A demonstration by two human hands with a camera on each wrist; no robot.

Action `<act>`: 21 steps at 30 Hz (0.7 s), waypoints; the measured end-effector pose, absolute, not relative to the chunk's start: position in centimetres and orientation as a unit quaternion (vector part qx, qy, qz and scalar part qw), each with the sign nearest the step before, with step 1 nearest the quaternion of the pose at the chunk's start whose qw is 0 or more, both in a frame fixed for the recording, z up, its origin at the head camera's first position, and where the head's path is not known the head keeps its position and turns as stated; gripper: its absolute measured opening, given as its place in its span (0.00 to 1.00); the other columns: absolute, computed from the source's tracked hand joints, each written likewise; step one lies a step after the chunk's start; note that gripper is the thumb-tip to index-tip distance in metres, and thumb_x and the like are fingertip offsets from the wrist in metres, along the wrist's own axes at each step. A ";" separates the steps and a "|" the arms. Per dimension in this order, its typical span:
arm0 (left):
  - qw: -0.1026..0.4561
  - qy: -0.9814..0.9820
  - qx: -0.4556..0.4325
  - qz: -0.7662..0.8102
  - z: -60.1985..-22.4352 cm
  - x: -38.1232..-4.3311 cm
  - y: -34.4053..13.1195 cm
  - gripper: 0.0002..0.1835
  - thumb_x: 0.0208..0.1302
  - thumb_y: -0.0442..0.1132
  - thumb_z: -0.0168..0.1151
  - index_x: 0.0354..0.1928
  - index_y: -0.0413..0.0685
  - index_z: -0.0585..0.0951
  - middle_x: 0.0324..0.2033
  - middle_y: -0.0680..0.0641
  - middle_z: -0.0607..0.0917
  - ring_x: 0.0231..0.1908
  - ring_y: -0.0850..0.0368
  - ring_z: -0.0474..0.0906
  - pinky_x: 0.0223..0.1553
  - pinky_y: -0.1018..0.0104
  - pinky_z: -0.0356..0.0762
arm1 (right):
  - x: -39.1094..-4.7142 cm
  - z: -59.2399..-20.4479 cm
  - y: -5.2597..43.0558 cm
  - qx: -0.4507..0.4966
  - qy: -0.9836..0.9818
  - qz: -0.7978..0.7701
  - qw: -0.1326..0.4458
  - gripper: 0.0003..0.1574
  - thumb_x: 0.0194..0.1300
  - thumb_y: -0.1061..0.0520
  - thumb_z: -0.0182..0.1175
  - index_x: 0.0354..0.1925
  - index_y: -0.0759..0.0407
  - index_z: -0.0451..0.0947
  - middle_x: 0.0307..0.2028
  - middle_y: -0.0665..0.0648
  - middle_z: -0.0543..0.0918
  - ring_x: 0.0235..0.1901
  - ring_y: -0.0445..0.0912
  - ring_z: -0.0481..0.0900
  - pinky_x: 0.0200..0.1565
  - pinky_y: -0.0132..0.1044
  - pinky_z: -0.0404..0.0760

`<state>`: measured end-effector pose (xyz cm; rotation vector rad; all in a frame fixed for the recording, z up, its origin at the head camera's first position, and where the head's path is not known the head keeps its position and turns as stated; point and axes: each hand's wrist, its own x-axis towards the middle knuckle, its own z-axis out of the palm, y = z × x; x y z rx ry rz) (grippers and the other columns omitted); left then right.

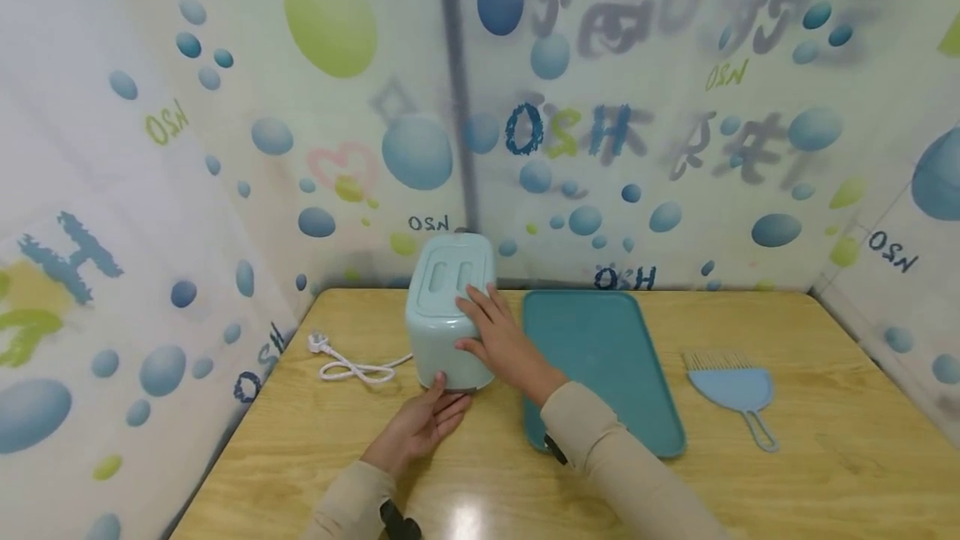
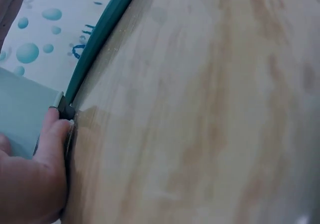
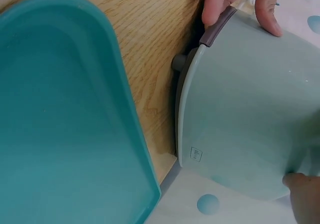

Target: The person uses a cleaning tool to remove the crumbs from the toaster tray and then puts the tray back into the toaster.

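A pale mint toaster (image 1: pixel 450 348) with two slot-shaped marks in its top stands at the table's back left, its near end raised. My left hand (image 1: pixel 420 427) grips its near bottom edge, thumb on the end wall and fingers beneath. The right wrist view shows those fingers at the dark base (image 3: pixel 218 26) and a small dark foot (image 3: pixel 178 62) off the tabletop. At the near right top corner, my right hand (image 1: pixel 502 340) holds the toaster with fingers over the edge and thumb on the end wall. Only a thumb (image 3: pixel 302 189) of it appears in the right wrist view.
A teal tray (image 1: pixel 592 357) lies just right of the toaster. Farther right is a blue dustpan-shaped piece (image 1: pixel 731 387) with a row of bristles and a looped handle. The toaster's white cord and plug (image 1: pixel 360 365) lie to the left. Patterned curtains (image 1: pixel 600 148) surround the table.
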<state>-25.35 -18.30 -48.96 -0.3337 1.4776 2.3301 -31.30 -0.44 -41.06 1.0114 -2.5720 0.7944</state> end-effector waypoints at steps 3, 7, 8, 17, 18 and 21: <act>0.168 0.520 -0.129 0.828 -49.0 -25.3 -18.2 0.37 0.66 0.59 0.46 0.62 0.32 0.59 0.35 0.52 0.86 0.38 0.66 0.84 0.46 0.69 0.82 | -31.3 -41.2 -0.5 0.353 -0.882 0.276 0.143 0.40 0.65 0.45 0.57 0.70 0.58 0.60 0.72 0.61 0.60 0.74 0.64 0.48 0.70 0.56 0.59; 0.145 0.514 -0.148 0.832 -48.9 -25.3 -17.9 0.32 0.68 0.55 0.47 0.57 0.31 0.61 0.31 0.50 0.85 0.33 0.65 0.85 0.43 0.70 0.83 | -31.2 -41.2 -0.6 0.360 -0.875 0.283 0.157 0.39 0.65 0.47 0.58 0.69 0.60 0.62 0.70 0.63 0.61 0.73 0.65 0.49 0.70 0.57 0.58; 0.140 0.515 -0.155 0.831 -48.9 -25.3 -17.8 0.31 0.69 0.55 0.47 0.56 0.31 0.61 0.30 0.49 0.84 0.31 0.65 0.85 0.42 0.70 0.83 | -31.2 -41.1 -0.6 0.360 -0.875 0.284 0.155 0.39 0.65 0.47 0.58 0.69 0.60 0.62 0.70 0.63 0.61 0.73 0.65 0.49 0.70 0.57 0.58; 0.138 0.529 -0.115 0.829 -49.1 -24.6 -18.0 0.40 0.67 0.57 0.53 0.59 0.22 0.63 0.35 0.43 0.87 0.36 0.61 0.86 0.45 0.68 0.83 | -31.3 -40.9 -0.5 0.356 -0.881 0.267 0.163 0.39 0.65 0.46 0.58 0.68 0.61 0.62 0.70 0.63 0.62 0.73 0.62 0.51 0.72 0.55 0.55; 0.143 0.528 -0.106 0.830 -49.1 -24.5 -18.2 0.41 0.66 0.58 0.54 0.59 0.21 0.63 0.36 0.42 0.87 0.37 0.61 0.86 0.45 0.68 0.83 | -31.3 -40.9 -0.5 0.353 -0.884 0.262 0.160 0.40 0.65 0.45 0.58 0.69 0.60 0.62 0.70 0.62 0.62 0.73 0.61 0.51 0.72 0.54 0.55; 0.146 0.537 -0.091 0.826 -49.4 -24.3 -18.6 0.37 0.70 0.54 0.53 0.60 0.21 0.64 0.40 0.42 0.87 0.40 0.62 0.85 0.47 0.69 0.82 | -31.2 -41.0 -0.5 0.348 -0.892 0.251 0.143 0.40 0.67 0.43 0.55 0.70 0.58 0.59 0.72 0.60 0.60 0.74 0.60 0.48 0.73 0.52 0.53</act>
